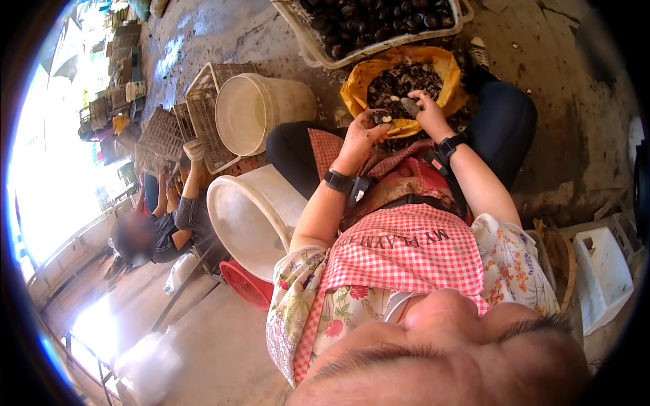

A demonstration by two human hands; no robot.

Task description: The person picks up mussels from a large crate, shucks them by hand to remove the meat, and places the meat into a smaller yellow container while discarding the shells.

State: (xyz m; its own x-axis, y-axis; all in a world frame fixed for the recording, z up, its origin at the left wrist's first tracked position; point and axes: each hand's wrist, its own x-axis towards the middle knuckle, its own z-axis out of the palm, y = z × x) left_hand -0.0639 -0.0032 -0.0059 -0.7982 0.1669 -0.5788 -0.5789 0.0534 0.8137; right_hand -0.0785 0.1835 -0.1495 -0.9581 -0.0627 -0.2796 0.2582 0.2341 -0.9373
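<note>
My left hand (363, 133) grips a dark-shelled piece (378, 117) with a cream-coloured bit showing at its edge. Close by, my right hand (430, 114) holds a short, flat grey tool (410, 106), its exact kind unclear. Both hands are over the near rim of a yellow plastic sack (452, 76), rolled open between my legs. Dark and pale scraps (401, 81) fill the sack. Beyond it stands a pale plastic tub (325, 60) of glossy dark round pieces (376, 23); whether they are nuts or shellfish I cannot tell.
To the left lie a white bucket (299, 99), a larger white barrel (277, 188), a plastic crate (200, 96) and a red basket (244, 281). Another person (167, 223) is farther left near stacked crates (162, 129). A white foam box (602, 276) sits behind at right.
</note>
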